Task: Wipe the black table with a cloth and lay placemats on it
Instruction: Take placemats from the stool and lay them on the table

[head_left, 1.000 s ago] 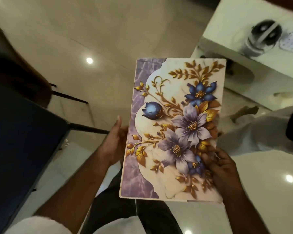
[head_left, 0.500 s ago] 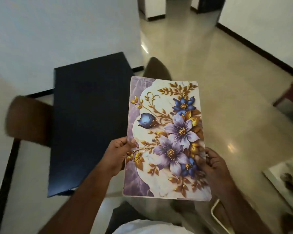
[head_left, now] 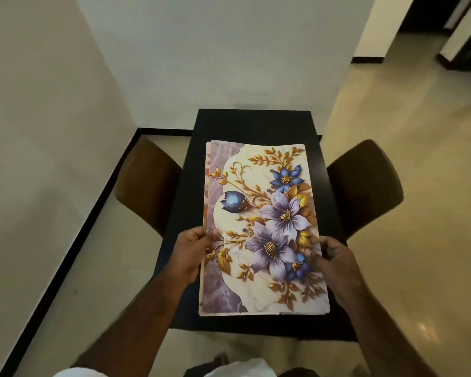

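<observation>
Item: stack of placemats (head_left: 264,227), floral print of purple and blue flowers with gold leaves on a marbled cream and lilac ground. A second mat's edge shows along the far-left side, offset slightly from the top one. Long axis runs away from the person.

Holding: left hand (head_left: 193,253) clamped on the left long edge, thumb on the printed face, fingers (head_left: 191,235) curled at the edge and under it. Right hand (head_left: 335,257) clamped on the right long edge, directly across from the left grip, fingertips (head_left: 309,253) pressing on the face beside the small blue flower.

Position: the stack lies over the black counter (head_left: 253,123), which shows beyond the far end of the mats, as strips outside each grip, and as a band nearer the person than both grips. Whether the mats rest on the surface or are held just above it cannot be told.

Surroundings: one brown chair (head_left: 144,183) outside the left grip, another brown chair (head_left: 367,183) outside the right grip, each just beside the counter's long side. Cream tiled floor (head_left: 408,213) beneath.
</observation>
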{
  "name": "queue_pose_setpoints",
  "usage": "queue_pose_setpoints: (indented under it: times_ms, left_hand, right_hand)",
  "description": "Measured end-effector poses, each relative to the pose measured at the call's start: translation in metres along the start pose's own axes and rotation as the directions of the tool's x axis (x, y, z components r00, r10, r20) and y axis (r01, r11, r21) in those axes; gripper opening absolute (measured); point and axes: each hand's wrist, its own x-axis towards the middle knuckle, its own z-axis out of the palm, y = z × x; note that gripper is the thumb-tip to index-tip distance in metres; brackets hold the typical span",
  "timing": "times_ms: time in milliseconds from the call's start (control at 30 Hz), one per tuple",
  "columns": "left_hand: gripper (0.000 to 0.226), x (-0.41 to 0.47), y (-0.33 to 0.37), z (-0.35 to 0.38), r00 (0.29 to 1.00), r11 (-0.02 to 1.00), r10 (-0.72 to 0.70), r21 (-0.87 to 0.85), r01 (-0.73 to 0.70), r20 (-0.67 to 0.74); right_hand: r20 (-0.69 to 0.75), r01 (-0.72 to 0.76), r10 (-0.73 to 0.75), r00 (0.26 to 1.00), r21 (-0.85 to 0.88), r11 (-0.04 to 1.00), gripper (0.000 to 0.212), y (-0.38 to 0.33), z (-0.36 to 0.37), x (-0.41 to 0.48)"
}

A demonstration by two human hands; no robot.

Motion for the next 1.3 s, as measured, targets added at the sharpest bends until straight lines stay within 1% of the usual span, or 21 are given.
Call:
queue_pose_setpoints:
  times_ms: [100, 267, 367, 467, 533, 667, 833, 933, 1100, 1300]
  left_hand:
    - [0.044, 0.034, 0.011, 0.0, 0.997, 0.999, 0.011, 0.036, -0.009, -0.071]
    - [0.021, 0.099, 0.014, 0.001, 0.96, 0.989, 0.069, 0.144, -0.031, -0.27]
    - [0.017, 0.133, 0.015, -0.007, 0.931, 0.985, 0.069, 0.175, -0.006, -0.358]
    - [0.016, 0.168, 0.015, -0.023, 0.921, 0.983, 0.057, 0.184, 0.016, -0.385]
    - [0.019, 0.194, 0.016, -0.039, 0.912, 0.979, 0.048, 0.198, 0.037, -0.406]
    - [0.019, 0.254, 0.021, -0.08, 0.89, 0.961, 0.04, 0.26, 0.09, -0.455]
    - [0.019, 0.318, 0.029, -0.127, 0.88, 0.905, 0.096, 0.408, 0.117, -0.465]
    - [0.016, 0.343, 0.03, -0.147, 0.881, 0.871, 0.129, 0.476, 0.118, -0.455]
    - [0.014, 0.36, 0.016, -0.16, 0.893, 0.784, 0.213, 0.614, 0.085, -0.395]
    - [0.019, 0.362, 0.009, -0.162, 0.886, 0.702, 0.314, 0.712, 0.026, -0.342]
  right_hand:
    - [0.031, -0.064, 0.064, 0.998, 0.012, 0.998, 0.023, -0.007, 0.016, 0.049]
    - [0.072, -0.133, 0.133, 0.988, -0.007, 0.991, 0.023, -0.006, 0.047, 0.129]
    - [0.074, -0.163, 0.164, 0.984, -0.019, 0.986, 0.023, -0.006, 0.068, 0.166]
    - [0.067, -0.21, 0.21, 0.975, -0.017, 0.978, 0.021, -0.004, 0.093, 0.193]
    - [0.062, -0.234, 0.233, 0.97, 0.014, 0.972, 0.018, -0.002, 0.112, 0.21]
    - [0.036, -0.256, 0.254, 0.966, 0.031, 0.966, 0.016, 0.004, 0.16, 0.241]
    - [-0.01, -0.296, 0.296, 0.955, -0.013, 0.955, 0.017, 0.014, 0.218, 0.276]
    - [-0.061, -0.3, 0.296, 0.953, -0.081, 0.95, 0.02, 0.022, 0.243, 0.291]
    - [-0.128, -0.319, 0.301, 0.945, -0.161, 0.934, 0.022, 0.038, 0.259, 0.302]
    - [-0.149, -0.317, 0.29, 0.945, -0.22, 0.923, 0.026, 0.047, 0.263, 0.3]
